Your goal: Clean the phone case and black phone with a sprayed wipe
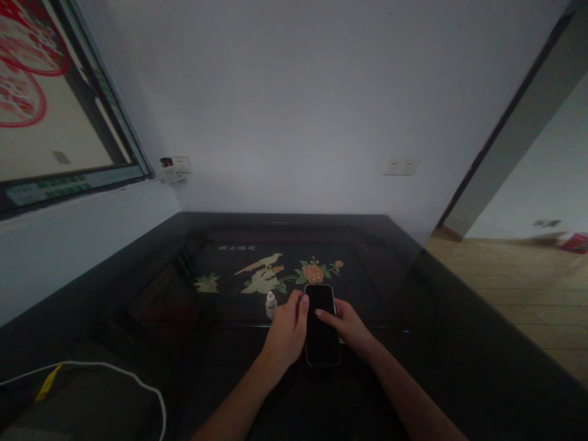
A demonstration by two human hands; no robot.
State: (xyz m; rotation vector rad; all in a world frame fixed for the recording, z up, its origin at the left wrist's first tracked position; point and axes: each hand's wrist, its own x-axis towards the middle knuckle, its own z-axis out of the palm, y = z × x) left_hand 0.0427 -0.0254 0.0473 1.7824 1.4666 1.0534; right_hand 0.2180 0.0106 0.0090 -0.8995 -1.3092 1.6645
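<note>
A smartphone (322,343) with a dark screen is held upright between my two hands over the black table. My left hand (288,324) grips its left edge, the thumb lying along the side. From the right, my right hand (350,324) holds the other edge, and its thumb reaches over the screen. The fingers behind the phone are hidden. Just left of my left hand stands a small clear bottle (271,304) with a white cap, partly covered by that hand.
The glossy black table (220,349) bears a painted bird and flowers. At the lower left, a white cable (114,368) with a yellow tag (48,383) crosses a dark object. Wall sockets (400,167) sit beyond the table, a window (59,141) is left, wooden floor (500,288) right.
</note>
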